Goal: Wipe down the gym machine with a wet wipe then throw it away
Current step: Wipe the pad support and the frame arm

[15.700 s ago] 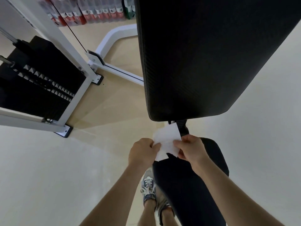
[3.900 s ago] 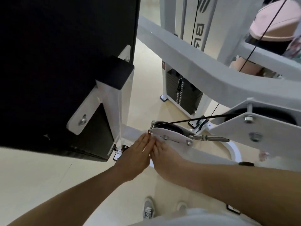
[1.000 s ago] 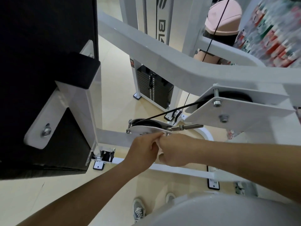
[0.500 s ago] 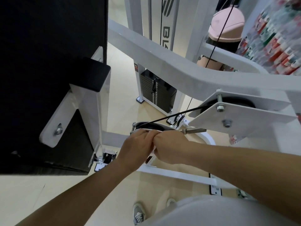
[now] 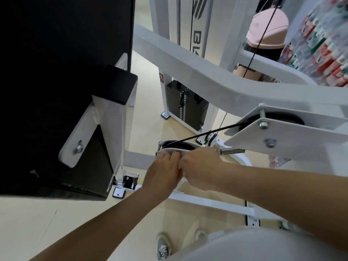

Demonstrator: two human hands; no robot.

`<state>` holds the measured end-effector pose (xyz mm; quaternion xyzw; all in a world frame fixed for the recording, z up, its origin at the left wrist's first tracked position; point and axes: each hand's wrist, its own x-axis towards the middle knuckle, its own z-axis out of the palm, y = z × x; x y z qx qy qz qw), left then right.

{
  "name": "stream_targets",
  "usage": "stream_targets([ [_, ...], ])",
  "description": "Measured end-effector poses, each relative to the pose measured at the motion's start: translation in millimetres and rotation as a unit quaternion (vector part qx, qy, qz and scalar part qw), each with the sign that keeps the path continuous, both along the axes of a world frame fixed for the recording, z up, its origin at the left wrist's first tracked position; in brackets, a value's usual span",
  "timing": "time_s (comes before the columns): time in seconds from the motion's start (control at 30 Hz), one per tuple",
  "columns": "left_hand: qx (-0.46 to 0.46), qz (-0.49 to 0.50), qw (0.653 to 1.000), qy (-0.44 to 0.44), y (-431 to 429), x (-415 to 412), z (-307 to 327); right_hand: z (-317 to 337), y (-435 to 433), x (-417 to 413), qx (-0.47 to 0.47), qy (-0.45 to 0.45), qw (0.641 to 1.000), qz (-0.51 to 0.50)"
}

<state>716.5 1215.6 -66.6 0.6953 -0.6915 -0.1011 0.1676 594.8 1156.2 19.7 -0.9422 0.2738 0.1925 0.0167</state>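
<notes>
The gym machine has a white frame (image 5: 188, 61), a large black pad (image 5: 56, 72) on the left and a low black pulley (image 5: 176, 146) carrying a black cable (image 5: 211, 131). My left hand (image 5: 163, 172) and my right hand (image 5: 199, 168) are pressed together with curled fingers, right at the white plate under that pulley. The wet wipe (image 5: 180, 182) shows only as a thin pale strip between the two hands; the rest is hidden by my fingers.
A black weight stack (image 5: 186, 108) stands behind the pulley. A second pulley bracket (image 5: 278, 129) juts out at the right, above my right forearm. Shelves of coloured packs (image 5: 323, 44) and a pink rounded shape (image 5: 267, 29) lie beyond. My shoes (image 5: 163, 249) stand on the beige floor.
Both hands stayed together and rose slightly, now sitting against the lower pulley's plate. Less of the wipe shows than a second ago.
</notes>
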Motion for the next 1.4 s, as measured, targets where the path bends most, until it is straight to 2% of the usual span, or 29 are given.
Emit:
stream_targets([
  [0.07, -0.014, -0.014, 1.000, -0.024, -1.2, -0.4, 3.1, 5.4, -3.4, -11.4, 0.007, 0.004, 1.000, -0.016],
  [0.17, -0.010, 0.021, 1.000, 0.006, 1.5, 11.6, 12.1, 2.6, -2.0, -5.5, 0.005, -0.034, 0.999, -0.010],
  [0.27, -0.022, 0.113, 0.989, 0.097, 8.3, 23.1, 29.0, -10.1, 2.3, 13.7, -0.005, -0.111, 0.994, 0.017],
  [0.37, -0.011, 0.194, 0.958, 0.209, 0.8, 29.7, 42.3, -14.5, -4.1, 21.3, 0.012, -0.176, 0.984, -0.007],
  [0.47, 0.015, 0.156, 0.954, 0.257, -13.5, 31.6, 41.5, -15.8, -10.7, 27.3, 0.101, -0.223, 0.967, -0.068],
  [0.57, 0.031, 0.106, 0.969, 0.219, -22.8, 31.3, 34.8, -16.7, -6.1, 21.4, 0.185, -0.240, 0.944, -0.130],
  [0.63, 0.059, 0.113, 0.974, 0.185, -34.1, 33.0, 33.0, -8.1, 0.9, 8.8, 0.179, -0.213, 0.953, -0.118],
  [0.7, 0.118, 0.144, 0.969, 0.164, -51.3, 36.2, 34.7, 4.6, 4.3, -2.6, 0.142, -0.138, 0.977, -0.075],
  [0.8, 0.170, 0.164, 0.938, 0.252, -73.1, 39.3, 40.9, 16.0, 9.3, -10.9, -0.025, -0.082, 0.996, 0.034],
  [0.87, 0.164, 0.158, 0.923, 0.311, -78.5, 32.8, 44.2, 12.2, 7.6, -11.8, -0.144, -0.079, 0.984, 0.075],
  [0.93, 0.162, 0.136, 0.936, 0.282, -82.4, 26.6, 43.7, 14.0, 6.3, -6.4, -0.196, -0.029, 0.978, 0.068],
  [1.03, 0.212, 0.113, 0.940, 0.241, -88.0, 22.4, 42.5, 12.3, 0.0, -3.5, -0.204, 0.062, 0.976, 0.032],
  [1.23, 0.365, -0.018, 0.917, 0.162, -104.0, 1.5, 69.4, 37.1, -8.9, -9.0, -0.151, 0.087, 0.985, -0.004],
  [1.3, 0.356, -0.027, 0.923, 0.146, -99.8, 3.4, 72.2, 42.4, -10.4, -11.3, -0.154, 0.095, 0.984, -0.004],
  [1.4, 0.260, 0.077, 0.947, 0.172, -76.2, 15.1, 65.5, 41.6, -9.4, -10.3, -0.162, 0.108, 0.981, 0.009],
])
